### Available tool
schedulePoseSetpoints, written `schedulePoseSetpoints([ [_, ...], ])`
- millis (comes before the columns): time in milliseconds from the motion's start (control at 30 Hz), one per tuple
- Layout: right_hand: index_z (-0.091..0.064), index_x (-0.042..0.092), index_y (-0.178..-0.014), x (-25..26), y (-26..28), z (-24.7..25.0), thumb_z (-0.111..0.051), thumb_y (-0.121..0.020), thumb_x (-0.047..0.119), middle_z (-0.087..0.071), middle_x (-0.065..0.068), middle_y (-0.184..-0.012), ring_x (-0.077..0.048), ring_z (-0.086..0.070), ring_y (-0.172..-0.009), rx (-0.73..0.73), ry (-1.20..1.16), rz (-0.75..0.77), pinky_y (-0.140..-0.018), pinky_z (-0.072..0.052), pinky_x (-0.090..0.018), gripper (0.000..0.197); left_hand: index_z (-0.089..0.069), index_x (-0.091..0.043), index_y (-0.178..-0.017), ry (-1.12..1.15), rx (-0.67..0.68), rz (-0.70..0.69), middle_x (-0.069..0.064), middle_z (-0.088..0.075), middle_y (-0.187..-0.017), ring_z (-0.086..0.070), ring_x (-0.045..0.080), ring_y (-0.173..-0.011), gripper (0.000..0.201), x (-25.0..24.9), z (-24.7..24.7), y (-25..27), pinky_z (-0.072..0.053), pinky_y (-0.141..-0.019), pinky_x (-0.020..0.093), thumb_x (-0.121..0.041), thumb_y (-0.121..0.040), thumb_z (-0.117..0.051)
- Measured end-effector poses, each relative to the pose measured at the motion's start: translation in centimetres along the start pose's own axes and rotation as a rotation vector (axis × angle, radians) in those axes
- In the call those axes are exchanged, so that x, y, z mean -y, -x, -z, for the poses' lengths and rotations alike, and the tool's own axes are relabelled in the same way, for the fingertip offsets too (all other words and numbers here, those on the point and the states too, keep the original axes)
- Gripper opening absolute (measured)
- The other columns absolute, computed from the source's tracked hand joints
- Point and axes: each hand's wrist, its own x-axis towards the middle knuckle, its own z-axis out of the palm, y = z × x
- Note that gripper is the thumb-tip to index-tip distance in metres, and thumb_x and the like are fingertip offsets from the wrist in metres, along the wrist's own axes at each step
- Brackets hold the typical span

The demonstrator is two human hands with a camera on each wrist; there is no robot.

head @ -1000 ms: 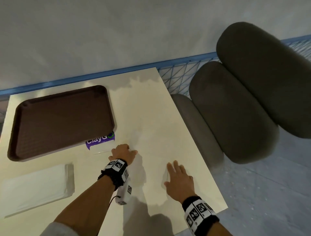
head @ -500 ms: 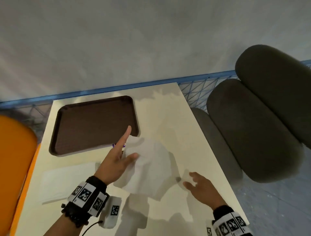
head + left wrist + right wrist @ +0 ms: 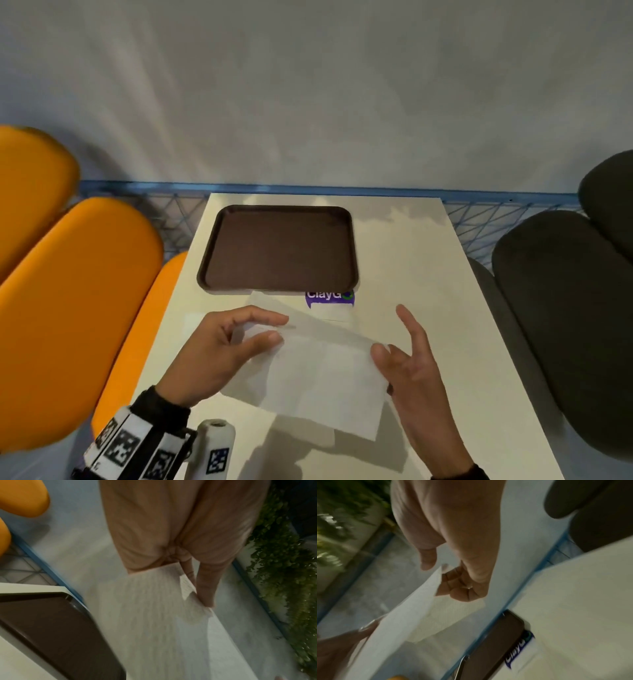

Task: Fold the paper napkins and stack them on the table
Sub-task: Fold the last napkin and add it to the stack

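Note:
A white paper napkin (image 3: 318, 373) hangs spread out above the cream table (image 3: 411, 274), in front of me. My left hand (image 3: 279, 329) pinches its upper left corner between thumb and fingers. My right hand (image 3: 383, 353) pinches the right edge, with two fingers sticking up. In the left wrist view the fingers (image 3: 205, 588) grip the napkin (image 3: 145, 615) at a small turned-up corner. The right wrist view shows the thumb (image 3: 428, 559) and curled fingers (image 3: 462, 586) on the napkin's (image 3: 412, 608) edge.
A brown tray (image 3: 281, 246) lies at the far side of the table, with a purple sticker (image 3: 329, 298) at its near edge. Orange seats (image 3: 68, 308) stand to the left, dark grey seats (image 3: 565, 325) to the right. A blue rail (image 3: 308, 188) runs behind the table.
The left hand lifted a napkin off the table and brought it toward me. The right hand rose from the table and took its right edge. My view swung to the left.

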Motion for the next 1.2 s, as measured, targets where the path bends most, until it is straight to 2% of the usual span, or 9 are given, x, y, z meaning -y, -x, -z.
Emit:
schedulePoseSetpoints([
  [167,-0.076,0.038,-0.098,1.2,0.5,-0.9,-0.085,-0.075,0.015,-0.077,0.013,-0.100,-0.017,-0.073,-0.086,-0.005,0.367,0.149,-0.083,-0.060,-0.039,0.034,-0.076,-0.037,-0.104,-0.031,-0.028,-0.028,-0.013,-0.071,-0.116,-0.066,0.015,-0.110,0.027,0.2,1.4,1.1,-0.059,-0.089,0.038,-0.031,-0.077,-0.076],
  [267,-0.076,0.042,-0.086,1.4,0.7,-0.8,-0.081,-0.080,0.021,-0.076,0.016,-0.094,-0.017,-0.068,-0.076,-0.019,0.434,0.215,-0.076,-0.057,-0.032,0.023,-0.075,-0.039,-0.101,-0.123,-0.079,-0.077,-0.017,-0.072,-0.111,-0.067,0.009,-0.105,0.024,0.2,1.6,1.4,-0.059,-0.083,0.029,-0.036,-0.077,-0.076],
  [400,-0.076,0.034,-0.079,1.4,0.9,-0.3,-0.077,-0.085,0.018,-0.075,0.012,-0.089,-0.009,-0.065,-0.078,-0.038,0.497,0.303,-0.068,-0.049,-0.021,0.017,-0.074,-0.034,-0.088,-0.197,-0.141,-0.148,-0.013,-0.072,-0.097,-0.068,0.018,-0.096,0.015,0.5,1.4,1.5,-0.058,-0.066,0.024,-0.046,-0.080,-0.072],
  [600,-0.069,0.053,-0.092,-1.1,0.8,3.1,-0.081,-0.076,0.047,-0.049,0.034,-0.122,0.008,-0.044,-0.124,-0.054,0.903,0.278,-0.095,-0.044,-0.037,0.020,-0.069,-0.044,-0.084,-0.571,-0.213,-0.309,-0.018,-0.051,-0.136,-0.044,0.005,-0.131,0.018,0.5,0.7,2.0,-0.041,-0.100,0.035,-0.061,-0.082,-0.064],
  [733,-0.058,0.056,-0.118,-0.6,1.8,0.9,-0.040,-0.081,0.085,-0.037,0.041,-0.132,0.018,-0.029,-0.128,0.169,1.095,0.425,-0.102,-0.025,-0.014,0.051,-0.063,-0.043,-0.099,-0.703,0.077,-0.421,-0.028,-0.069,-0.098,-0.063,-0.005,-0.086,0.022,-0.4,-0.9,2.1,-0.058,-0.074,0.031,-0.056,-0.092,-0.046],
  [833,-0.061,0.045,-0.111,-0.5,2.0,-2.3,-0.038,-0.098,0.064,-0.056,0.029,-0.111,0.007,-0.047,-0.107,0.341,1.076,0.535,-0.097,-0.035,-0.025,0.033,-0.066,-0.044,-0.101,-0.691,0.210,-0.406,-0.031,-0.069,-0.093,-0.065,-0.006,-0.080,0.026,-1.6,-1.7,2.1,-0.055,-0.070,0.023,-0.057,-0.092,-0.045],
  [933,-0.058,0.034,-0.088,-0.1,1.9,-3.2,-0.040,-0.104,0.049,-0.050,0.018,-0.074,-0.002,-0.046,-0.072,0.313,1.010,0.599,-0.073,-0.037,-0.029,0.028,-0.071,-0.043,-0.093,-0.558,0.107,-0.398,-0.032,-0.069,-0.091,-0.065,-0.007,-0.085,0.016,-2.6,-1.4,2.5,-0.048,-0.073,0.010,-0.052,-0.089,-0.059],
  [1033,-0.058,0.026,-0.081,0.7,2.1,-3.2,-0.040,-0.101,0.047,-0.051,0.012,-0.068,-0.007,-0.048,-0.068,0.367,0.986,0.587,-0.070,-0.031,-0.021,0.034,-0.076,-0.042,-0.092,-0.380,0.074,-0.332,-0.029,-0.072,-0.091,-0.068,-0.003,-0.091,0.018,-3.6,-2.0,2.9,-0.048,-0.079,0.009,-0.053,-0.077,-0.075],
  [1200,-0.060,0.027,-0.080,0.7,2.4,-1.7,-0.047,-0.099,0.048,-0.054,0.017,-0.069,-0.003,-0.051,-0.069,0.401,0.891,0.505,-0.065,-0.032,-0.011,0.031,-0.081,-0.034,-0.076,-0.268,0.016,-0.278,-0.022,-0.075,-0.079,-0.071,0.003,-0.082,0.007,-4.3,-2.2,3.0,-0.051,-0.074,0.011,-0.037,-0.075,-0.075],
])
